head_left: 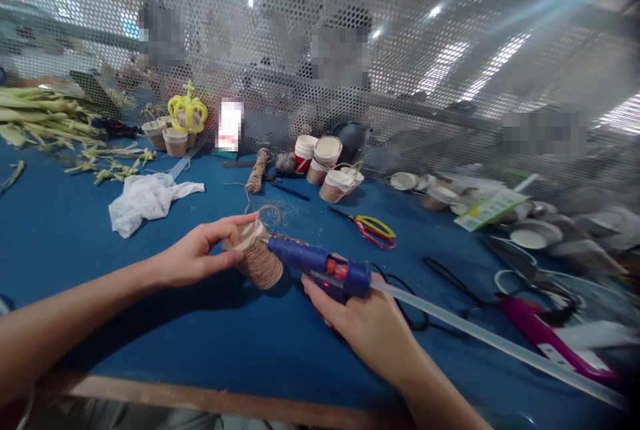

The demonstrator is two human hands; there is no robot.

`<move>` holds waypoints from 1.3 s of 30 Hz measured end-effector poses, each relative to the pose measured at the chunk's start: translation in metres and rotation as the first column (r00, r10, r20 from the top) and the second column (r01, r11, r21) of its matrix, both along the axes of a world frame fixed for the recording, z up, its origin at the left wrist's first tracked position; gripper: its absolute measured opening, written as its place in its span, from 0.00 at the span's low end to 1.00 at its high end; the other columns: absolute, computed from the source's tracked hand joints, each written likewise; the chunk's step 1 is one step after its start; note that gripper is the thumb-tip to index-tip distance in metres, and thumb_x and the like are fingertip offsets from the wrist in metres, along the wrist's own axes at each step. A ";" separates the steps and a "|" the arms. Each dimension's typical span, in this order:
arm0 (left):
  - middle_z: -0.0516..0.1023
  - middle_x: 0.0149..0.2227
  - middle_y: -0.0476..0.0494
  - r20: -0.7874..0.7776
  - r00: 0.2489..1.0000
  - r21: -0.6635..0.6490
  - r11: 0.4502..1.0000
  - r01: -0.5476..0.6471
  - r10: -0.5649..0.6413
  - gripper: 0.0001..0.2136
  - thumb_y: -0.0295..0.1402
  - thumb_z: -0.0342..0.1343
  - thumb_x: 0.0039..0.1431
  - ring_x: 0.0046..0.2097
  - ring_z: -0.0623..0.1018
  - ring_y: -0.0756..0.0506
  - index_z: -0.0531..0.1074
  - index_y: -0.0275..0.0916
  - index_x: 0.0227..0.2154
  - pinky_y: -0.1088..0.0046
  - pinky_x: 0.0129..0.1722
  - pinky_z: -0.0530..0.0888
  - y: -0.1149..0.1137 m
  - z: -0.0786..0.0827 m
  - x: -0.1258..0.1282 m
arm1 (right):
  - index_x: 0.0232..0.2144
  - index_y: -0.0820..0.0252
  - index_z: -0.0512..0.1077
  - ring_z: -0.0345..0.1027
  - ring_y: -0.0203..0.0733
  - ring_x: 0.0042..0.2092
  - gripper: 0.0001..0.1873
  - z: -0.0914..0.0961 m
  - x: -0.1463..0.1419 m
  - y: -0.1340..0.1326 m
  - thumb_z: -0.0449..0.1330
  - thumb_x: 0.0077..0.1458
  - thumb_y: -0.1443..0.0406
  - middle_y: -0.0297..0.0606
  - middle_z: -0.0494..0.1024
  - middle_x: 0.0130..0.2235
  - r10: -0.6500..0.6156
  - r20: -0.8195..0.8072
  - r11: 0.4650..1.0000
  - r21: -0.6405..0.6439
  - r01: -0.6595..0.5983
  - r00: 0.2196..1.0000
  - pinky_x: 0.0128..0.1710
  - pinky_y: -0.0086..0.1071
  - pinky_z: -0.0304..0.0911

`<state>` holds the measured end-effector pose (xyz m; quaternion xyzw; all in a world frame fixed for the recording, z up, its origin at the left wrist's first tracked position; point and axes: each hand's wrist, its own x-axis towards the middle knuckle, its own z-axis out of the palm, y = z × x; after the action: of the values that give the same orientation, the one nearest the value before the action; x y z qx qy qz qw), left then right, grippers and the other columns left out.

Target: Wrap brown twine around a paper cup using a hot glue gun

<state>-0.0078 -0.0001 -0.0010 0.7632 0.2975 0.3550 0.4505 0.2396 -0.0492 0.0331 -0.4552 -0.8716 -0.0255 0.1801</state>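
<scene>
My left hand (203, 253) pinches the rim of a small paper cup (261, 265) wrapped in brown twine, holding it tilted above the blue table. A loose loop of twine stands up behind the cup's rim. My right hand (363, 323) is closed round the handle of a blue hot glue gun (310, 258), whose small red light is lit. Its nozzle points left, at the cup near the upper edge; whether the two touch I cannot tell. From the gun's back end a long translucent glue stick (450, 320) runs out to the lower right.
Red-and-yellow-handled scissors (375, 230), a twine bundle (258, 171) and several wrapped cups (336, 185) lie beyond my hands. White cloth (145, 200), a yellow crown-shaped piece (188, 113) and dried stalks (45, 110) are left. Black cable, a magenta tool (550, 337) and piled cups occupy the right.
</scene>
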 end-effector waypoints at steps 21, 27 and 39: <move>0.57 0.61 0.33 -0.028 0.993 0.029 0.993 0.112 -0.111 0.07 0.30 0.52 0.57 0.63 0.56 0.38 0.63 0.36 0.25 0.57 0.57 0.58 0.004 0.004 -0.005 | 0.24 0.61 0.75 0.61 0.34 0.16 0.15 0.008 0.002 0.008 0.50 0.53 0.65 0.33 0.69 0.13 -0.069 -0.236 0.966 -0.260 0.005 0.969 0.19 0.28 0.60; 0.57 0.61 0.34 -0.036 0.992 0.051 0.991 0.121 -0.119 0.07 0.30 0.51 0.57 0.63 0.56 0.38 0.62 0.36 0.25 0.58 0.57 0.58 0.004 0.005 -0.005 | 0.20 0.59 0.72 0.60 0.33 0.14 0.13 0.010 -0.007 0.003 0.52 0.51 0.65 0.30 0.67 0.11 -0.183 -0.399 0.943 -0.329 0.045 0.899 0.15 0.26 0.59; 0.57 0.61 0.34 -0.036 0.993 0.053 0.992 0.116 -0.115 0.07 0.28 0.51 0.57 0.63 0.57 0.39 0.62 0.36 0.24 0.58 0.57 0.58 0.005 0.003 -0.005 | 0.17 0.59 0.70 0.60 0.33 0.14 0.12 0.009 -0.006 0.003 0.54 0.50 0.67 0.29 0.66 0.11 -0.211 -0.403 0.935 -0.347 0.065 0.890 0.15 0.25 0.59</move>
<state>-0.0133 0.0049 0.0025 0.7969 0.2503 0.3239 0.4443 0.2335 -0.0460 0.0417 -0.5344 -0.7664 0.2074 0.2900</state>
